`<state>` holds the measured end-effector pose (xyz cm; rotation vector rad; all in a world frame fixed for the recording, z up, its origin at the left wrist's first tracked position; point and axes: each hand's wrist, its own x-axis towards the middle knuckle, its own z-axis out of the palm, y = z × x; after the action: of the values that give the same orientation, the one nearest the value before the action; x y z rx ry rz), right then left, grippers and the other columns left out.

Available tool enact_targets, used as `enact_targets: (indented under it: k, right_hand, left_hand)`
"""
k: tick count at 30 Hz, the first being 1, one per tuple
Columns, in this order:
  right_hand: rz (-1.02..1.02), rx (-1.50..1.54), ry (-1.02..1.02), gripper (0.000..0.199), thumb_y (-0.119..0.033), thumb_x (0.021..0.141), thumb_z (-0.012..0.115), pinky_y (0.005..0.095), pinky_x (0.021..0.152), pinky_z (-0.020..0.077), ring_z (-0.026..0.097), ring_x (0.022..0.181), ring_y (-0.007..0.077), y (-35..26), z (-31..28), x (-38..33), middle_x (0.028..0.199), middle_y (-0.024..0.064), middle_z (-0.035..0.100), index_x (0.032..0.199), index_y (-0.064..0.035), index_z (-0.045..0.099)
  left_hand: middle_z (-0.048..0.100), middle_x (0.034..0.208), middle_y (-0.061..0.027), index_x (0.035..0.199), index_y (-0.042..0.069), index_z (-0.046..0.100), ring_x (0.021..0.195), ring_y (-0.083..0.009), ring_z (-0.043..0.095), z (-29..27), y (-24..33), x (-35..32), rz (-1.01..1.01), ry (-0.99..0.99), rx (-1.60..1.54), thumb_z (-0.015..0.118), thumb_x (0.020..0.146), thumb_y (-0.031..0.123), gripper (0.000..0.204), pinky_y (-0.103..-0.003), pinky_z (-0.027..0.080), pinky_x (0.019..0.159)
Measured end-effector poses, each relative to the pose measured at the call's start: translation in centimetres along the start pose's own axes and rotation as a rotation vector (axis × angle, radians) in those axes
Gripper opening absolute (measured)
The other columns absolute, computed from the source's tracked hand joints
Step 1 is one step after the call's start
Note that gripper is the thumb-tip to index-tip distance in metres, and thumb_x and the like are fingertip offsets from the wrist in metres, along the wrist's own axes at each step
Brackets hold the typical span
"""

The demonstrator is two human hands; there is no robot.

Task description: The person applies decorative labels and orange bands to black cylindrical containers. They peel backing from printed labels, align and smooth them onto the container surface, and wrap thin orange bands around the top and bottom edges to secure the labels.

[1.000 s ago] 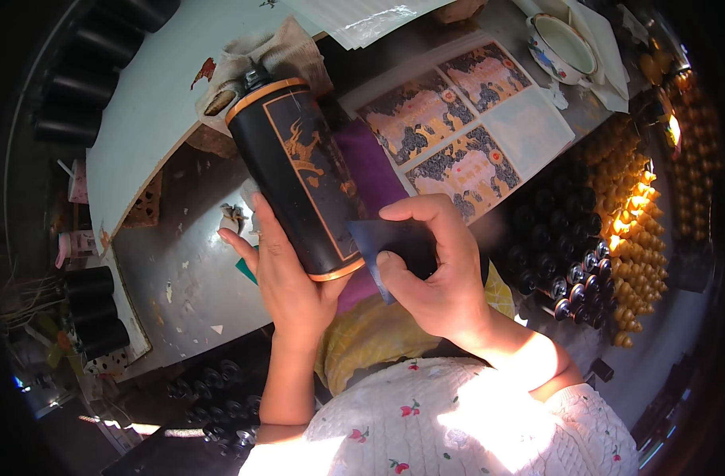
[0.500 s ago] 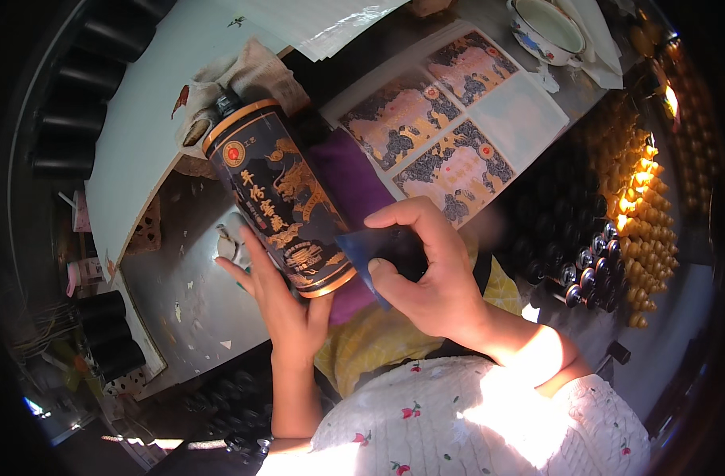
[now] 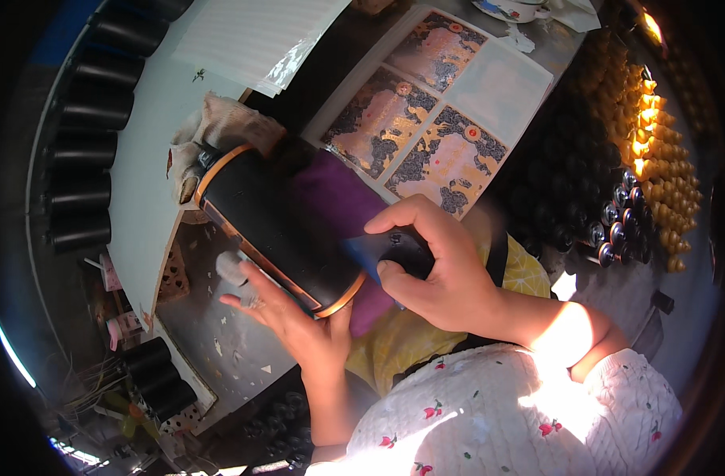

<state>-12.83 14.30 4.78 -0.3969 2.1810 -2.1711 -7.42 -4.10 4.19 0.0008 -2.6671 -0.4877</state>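
Our half-curled left hand (image 3: 303, 329) supports the lower end of a black cylinder with copper-coloured rims (image 3: 275, 226), toward nine o'clock; our right hand (image 3: 446, 278) pinches a flat blue flexible-looking sheet (image 3: 365, 252). The cylinder seems light, stiff, slippery; the rims should grip best.

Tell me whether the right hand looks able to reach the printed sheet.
Probably yes: the printed sheet lies just beyond the right hand with nothing seen blocking it, though that hand holds a blue scraper.
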Motion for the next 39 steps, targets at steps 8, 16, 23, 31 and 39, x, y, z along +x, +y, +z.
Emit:
enact_targets:
  k: [8, 16, 23, 31, 39]
  right_hand:
    - [-0.147, -0.057, -0.104, 0.034, 0.002, 0.078, 0.065, 0.0394, 0.068, 0.0503, 0.063, 0.081, 0.03, -1.7, 1.9, -0.4, 0.092, 0.0117, 0.062, 0.111, -0.0042, 0.062]
    - [0.076, -0.031, -0.017, 0.028, -0.001, 0.08, 0.065, 0.0385, 0.086, 0.0515, 0.067, 0.098, 0.0316, 0.0, -0.6, 0.1, 0.104, 0.0139, 0.068, 0.108, -0.002, 0.063]
    - [0.089, -0.009, -0.005, 0.028, -0.002, 0.081, 0.065, 0.0378, 0.089, 0.0508, 0.067, 0.098, 0.0312, 0.2, -0.5, 0.0, 0.103, 0.0139, 0.068, 0.108, -0.0012, 0.063]
    - [0.019, -0.014, 0.017, 0.029, -0.001, 0.08, 0.066, 0.0381, 0.089, 0.0508, 0.067, 0.099, 0.0311, 0.7, -0.5, -0.2, 0.104, 0.0136, 0.068, 0.109, -0.0015, 0.063]
    - [0.006, -0.049, 0.035, 0.027, 0.002, 0.082, 0.065, 0.0298, 0.082, 0.0507, 0.065, 0.093, 0.017, 0.9, -0.7, -0.6, 0.101, 0.0083, 0.067, 0.11, -0.0013, 0.065]
  left_hand:
    - [0.039, 0.154, -0.0284, 0.157, -0.01, 0.012, 0.144, -0.0431, 0.038, 0.2, -0.8, 0.4, 0.056, -0.042, -0.005, 0.065, 0.089, 0.04, 0.099, -0.067, -0.008, 0.117]
    - [0.027, 0.161, -0.028, 0.157, -0.009, 0.013, 0.152, -0.039, 0.024, 1.6, -1.0, -0.4, -0.031, 0.067, -0.263, 0.065, 0.087, 0.06, 0.111, -0.058, -0.007, 0.122]
    - [0.037, 0.156, -0.0292, 0.153, -0.01, 0.028, 0.145, -0.0406, 0.037, 0.2, -0.8, -0.7, 0.03, -0.004, 0.083, 0.067, 0.087, 0.058, 0.103, -0.064, -0.003, 0.12]
    - [0.024, 0.162, -0.0278, 0.157, -0.008, 0.017, 0.153, -0.0399, 0.019, 1.6, -0.5, -1.3, -0.026, 0.108, -0.143, 0.06, 0.093, 0.058, 0.101, -0.052, 0.008, 0.124]
    - [0.025, 0.164, -0.0208, 0.159, -0.005, 0.016, 0.152, -0.0323, 0.025, 0.6, -2.0, -1.4, -0.218, -0.151, -0.772, 0.06, 0.092, 0.061, 0.104, -0.045, 0.021, 0.122]
